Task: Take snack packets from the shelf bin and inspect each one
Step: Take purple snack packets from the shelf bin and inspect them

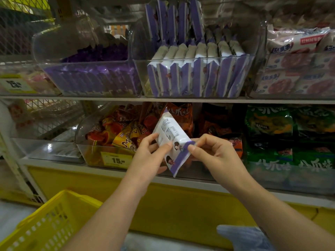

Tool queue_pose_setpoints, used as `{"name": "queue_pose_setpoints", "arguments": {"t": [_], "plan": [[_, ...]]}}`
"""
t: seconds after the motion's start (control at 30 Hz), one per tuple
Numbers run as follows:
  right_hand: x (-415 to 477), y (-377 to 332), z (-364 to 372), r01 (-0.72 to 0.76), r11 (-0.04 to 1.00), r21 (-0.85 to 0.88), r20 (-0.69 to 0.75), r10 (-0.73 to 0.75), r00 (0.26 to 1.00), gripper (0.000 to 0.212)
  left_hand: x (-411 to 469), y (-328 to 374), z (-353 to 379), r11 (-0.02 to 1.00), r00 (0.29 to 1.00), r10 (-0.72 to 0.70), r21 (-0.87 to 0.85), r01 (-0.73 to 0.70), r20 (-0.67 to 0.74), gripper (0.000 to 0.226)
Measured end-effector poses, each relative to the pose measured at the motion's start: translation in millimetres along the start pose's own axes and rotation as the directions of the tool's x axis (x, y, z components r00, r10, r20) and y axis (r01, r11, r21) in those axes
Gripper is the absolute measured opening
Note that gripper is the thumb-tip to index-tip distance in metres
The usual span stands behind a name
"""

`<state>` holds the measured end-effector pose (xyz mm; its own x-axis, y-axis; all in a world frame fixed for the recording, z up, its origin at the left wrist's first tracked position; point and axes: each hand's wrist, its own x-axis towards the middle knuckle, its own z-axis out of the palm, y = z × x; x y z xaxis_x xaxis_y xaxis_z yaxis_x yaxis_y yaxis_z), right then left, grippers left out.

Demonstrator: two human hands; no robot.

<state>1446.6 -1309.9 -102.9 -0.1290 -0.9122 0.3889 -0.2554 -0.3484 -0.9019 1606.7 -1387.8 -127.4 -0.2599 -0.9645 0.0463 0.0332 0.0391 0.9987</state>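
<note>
A white and purple snack packet (171,136) is held tilted in front of the lower shelf, its printed back panel facing me. My left hand (147,156) grips its left side with thumb on the front. My right hand (213,153) pinches its purple bottom seal between thumb and fingers. On the upper shelf a clear plastic bin (197,78) holds several matching white and purple packets standing in rows.
A clear bin (87,77) of purple packets stands left of the matching bin, pink and white packets (297,67) to its right. Lower shelf holds orange snack bags (123,133) and green bags (290,134). A yellow basket (47,225) sits bottom left.
</note>
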Motion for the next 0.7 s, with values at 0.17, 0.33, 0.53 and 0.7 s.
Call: {"name": "queue_pose_setpoints", "arguments": {"t": [0.17, 0.33, 0.53, 0.7], "plan": [[-2, -2, 3, 0.034, 0.997, -0.064, 0.099, -0.028, 0.995, 0.020, 1, 3, -5, 0.993, 0.997, -0.057, -0.098, 0.061, 0.048, 0.075], [0, 2, 2, 0.047, 0.992, -0.113, 0.171, -0.027, 0.985, 0.025, 4, 2, -5, 0.981, 0.997, -0.061, -0.181, 0.068, 0.041, 0.091], [1, 1, -2, 0.034, 0.997, -0.074, 0.216, -0.018, 0.976, 0.019, 7, 0, -7, 0.966, 0.999, -0.024, -0.257, 0.016, -0.025, 0.050], [1, 0, -4, 0.009, 0.999, -0.049, 0.244, 0.004, 0.970, 0.015, 8, 0, -13, 0.969, 1.000, 0.012, -0.248, -0.011, 0.000, 0.039]]}}
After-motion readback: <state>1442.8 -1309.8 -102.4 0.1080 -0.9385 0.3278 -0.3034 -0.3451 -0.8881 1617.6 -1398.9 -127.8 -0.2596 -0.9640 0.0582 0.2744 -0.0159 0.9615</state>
